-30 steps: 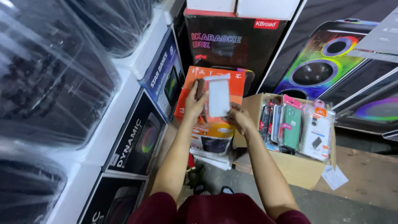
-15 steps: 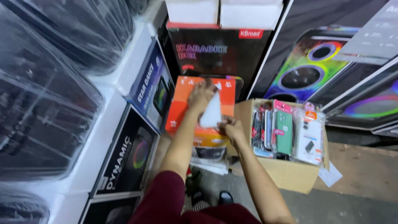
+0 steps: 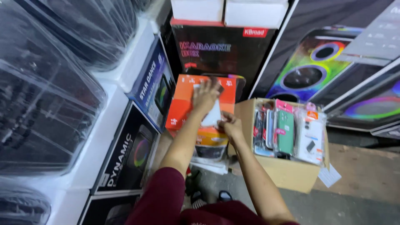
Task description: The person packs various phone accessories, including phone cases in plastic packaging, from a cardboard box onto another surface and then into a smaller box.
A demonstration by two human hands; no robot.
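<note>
A: Hands status? White packet [image 3: 213, 116] sat upright a second ago.
B: Now tilted; your left hand [image 3: 205, 95] clamps its top, right hand [image 3: 230, 126] pinches its 4 o'clock corner, over orange box [image 3: 187, 104].

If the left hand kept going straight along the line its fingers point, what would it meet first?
The left hand points up the frame over the orange cardboard box, holding the small white packet together with the right hand. Straight on, it would probably meet the tall black printed carton behind, though depth is unclear.
</note>
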